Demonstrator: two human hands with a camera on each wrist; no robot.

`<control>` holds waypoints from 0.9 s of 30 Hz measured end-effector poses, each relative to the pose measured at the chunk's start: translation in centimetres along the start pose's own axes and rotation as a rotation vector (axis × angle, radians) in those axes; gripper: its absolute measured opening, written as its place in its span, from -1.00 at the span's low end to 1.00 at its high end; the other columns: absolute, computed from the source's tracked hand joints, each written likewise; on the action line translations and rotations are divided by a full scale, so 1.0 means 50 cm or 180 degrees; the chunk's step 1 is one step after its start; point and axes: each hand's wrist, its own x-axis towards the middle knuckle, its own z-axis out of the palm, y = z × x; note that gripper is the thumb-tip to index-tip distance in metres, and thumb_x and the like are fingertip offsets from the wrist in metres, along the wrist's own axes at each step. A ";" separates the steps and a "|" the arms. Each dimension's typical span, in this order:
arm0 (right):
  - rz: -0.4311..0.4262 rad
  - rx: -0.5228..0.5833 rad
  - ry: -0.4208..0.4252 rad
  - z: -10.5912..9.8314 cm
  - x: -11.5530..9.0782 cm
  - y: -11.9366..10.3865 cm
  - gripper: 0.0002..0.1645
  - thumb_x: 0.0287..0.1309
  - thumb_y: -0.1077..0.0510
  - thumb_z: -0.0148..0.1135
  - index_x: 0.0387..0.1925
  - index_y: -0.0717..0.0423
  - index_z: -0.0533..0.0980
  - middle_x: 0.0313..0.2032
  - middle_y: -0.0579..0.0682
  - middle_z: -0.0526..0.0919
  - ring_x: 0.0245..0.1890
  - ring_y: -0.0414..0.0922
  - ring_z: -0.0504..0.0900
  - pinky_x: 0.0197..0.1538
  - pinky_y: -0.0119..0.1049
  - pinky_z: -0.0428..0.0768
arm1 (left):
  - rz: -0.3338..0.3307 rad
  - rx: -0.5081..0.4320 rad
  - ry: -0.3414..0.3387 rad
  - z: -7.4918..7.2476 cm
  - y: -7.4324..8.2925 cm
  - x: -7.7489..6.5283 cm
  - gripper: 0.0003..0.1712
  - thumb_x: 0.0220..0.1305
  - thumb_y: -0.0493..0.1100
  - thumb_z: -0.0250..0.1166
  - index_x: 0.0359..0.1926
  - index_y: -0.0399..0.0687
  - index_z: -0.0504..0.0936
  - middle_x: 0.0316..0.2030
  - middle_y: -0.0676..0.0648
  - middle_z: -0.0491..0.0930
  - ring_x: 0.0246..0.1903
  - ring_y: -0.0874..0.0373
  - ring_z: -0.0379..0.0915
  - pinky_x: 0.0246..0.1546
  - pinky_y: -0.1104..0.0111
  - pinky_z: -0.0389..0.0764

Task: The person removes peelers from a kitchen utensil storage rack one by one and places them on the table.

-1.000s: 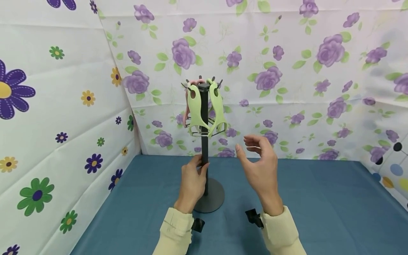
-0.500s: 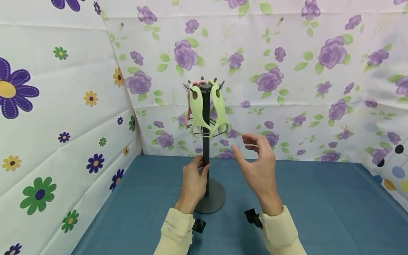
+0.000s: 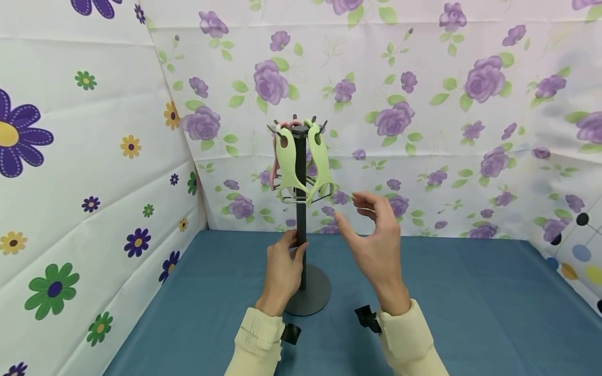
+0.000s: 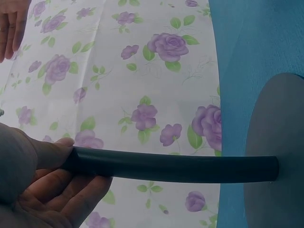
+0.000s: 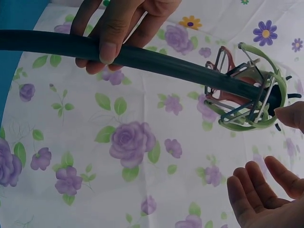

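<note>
Peelers (image 3: 286,162): hung around stand (image 3: 316,298) top edge
Left hand (image 3: 284,269): clamped on pole (image 3: 302,220)
Right hand (image 3: 378,248): fingers apart, empty
Remaining: couldn't tell

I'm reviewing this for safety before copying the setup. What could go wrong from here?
The empty right hand might brush the metal blades of the green peelers if it reaches in. The peelers hang close together on the hooks, so lifting one could knock the pink peeler loose. The left hand grips only the pole, so a hard tug could perhaps tip the stand.

L grip (image 5: 117,27) rnd pole (image 5: 171,67); R grip (image 5: 268,202) apart.
</note>
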 end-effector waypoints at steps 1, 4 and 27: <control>0.0001 0.0006 -0.0004 0.001 0.000 -0.001 -0.42 0.20 0.09 0.50 0.21 0.13 0.54 0.10 0.10 0.60 0.13 -0.06 0.58 0.26 -0.12 0.61 | -0.0003 0.0010 0.0003 0.000 0.000 0.000 -0.70 0.45 -0.30 0.26 0.15 -0.22 0.61 -0.02 -0.26 0.73 0.03 -0.06 0.72 0.01 0.25 0.77; 0.0001 0.0035 -0.0015 0.005 0.001 -0.006 -0.40 0.19 0.08 0.50 0.22 0.12 0.53 0.11 0.10 0.59 0.14 -0.05 0.58 0.28 -0.12 0.60 | -0.0002 0.0030 0.0007 -0.001 0.000 0.000 -0.71 0.45 -0.31 0.26 0.14 -0.21 0.62 -0.03 -0.25 0.73 0.02 -0.06 0.72 0.00 0.24 0.77; -0.0032 0.0018 -0.0148 0.054 0.019 -0.048 -0.20 0.15 0.01 0.54 0.34 0.15 0.41 0.11 0.18 0.48 0.08 -0.01 0.53 0.29 -0.13 0.60 | 0.0032 0.0030 -0.0006 -0.003 0.002 0.000 -0.68 0.44 -0.33 0.26 0.17 -0.22 0.61 -0.01 -0.27 0.72 0.03 -0.08 0.71 0.01 0.21 0.76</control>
